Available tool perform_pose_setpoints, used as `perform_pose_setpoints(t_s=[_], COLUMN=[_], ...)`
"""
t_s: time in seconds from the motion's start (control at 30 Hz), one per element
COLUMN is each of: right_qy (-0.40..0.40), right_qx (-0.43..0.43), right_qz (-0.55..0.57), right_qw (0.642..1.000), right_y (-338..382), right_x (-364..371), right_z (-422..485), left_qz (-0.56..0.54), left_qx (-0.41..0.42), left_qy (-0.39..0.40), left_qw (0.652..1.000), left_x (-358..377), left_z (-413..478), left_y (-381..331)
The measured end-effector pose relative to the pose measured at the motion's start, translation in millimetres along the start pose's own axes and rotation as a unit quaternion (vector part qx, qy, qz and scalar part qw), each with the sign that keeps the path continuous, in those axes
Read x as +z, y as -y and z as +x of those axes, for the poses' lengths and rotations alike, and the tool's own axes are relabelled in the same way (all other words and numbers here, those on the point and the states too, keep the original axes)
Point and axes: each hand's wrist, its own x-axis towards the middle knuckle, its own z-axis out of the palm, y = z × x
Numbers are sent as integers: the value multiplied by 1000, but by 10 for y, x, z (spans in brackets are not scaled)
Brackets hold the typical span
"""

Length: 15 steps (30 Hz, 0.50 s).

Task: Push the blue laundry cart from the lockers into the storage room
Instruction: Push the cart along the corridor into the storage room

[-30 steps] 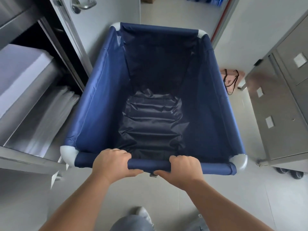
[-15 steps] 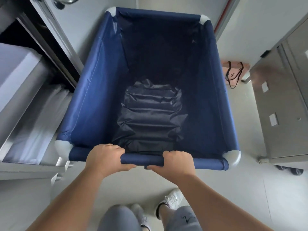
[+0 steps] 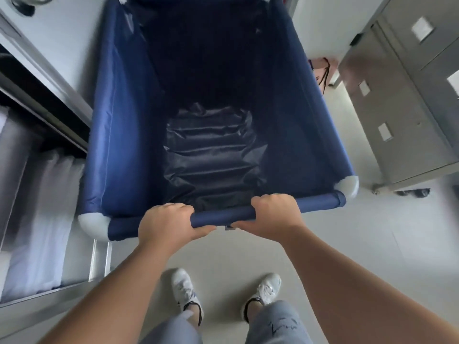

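The blue laundry cart (image 3: 121, 135) fills the middle of the view, a fabric bin with white corner caps and nothing inside but its dark creased floor. Its near rail (image 3: 223, 216) runs across in front of me, tilted up to the right. My left hand (image 3: 166, 225) is wrapped around that rail left of centre. My right hand (image 3: 275, 214) grips the same rail just to the right. The cart's far end is cut off by the top edge of the view.
A metal shelf unit (image 3: 37, 184) with folded white linen stands close on the left, almost touching the cart. A white door with a lever handle (image 3: 27, 2) is at the upper left. Grey metal lockers on castors (image 3: 407, 115) stand right. A pink bag (image 3: 323, 70) lies beyond the cart.
The cart has rolled forward past the shelf unit and door, and its far end has left the view. Both hands keep their grip on the rail. My feet have come into view.
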Motion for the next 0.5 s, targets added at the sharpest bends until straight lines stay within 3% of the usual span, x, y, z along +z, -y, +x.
perform_pose_setpoints(t_s=[0.5], right_qy=[-90], right_qx=[3], right_qz=[-18], right_qw=[996], right_y=[276], right_x=[137], right_z=[37], left_qz=[-3], left_qx=[20], left_qy=[-2], left_qw=[1000], left_x=[134], left_z=[9], left_y=[327])
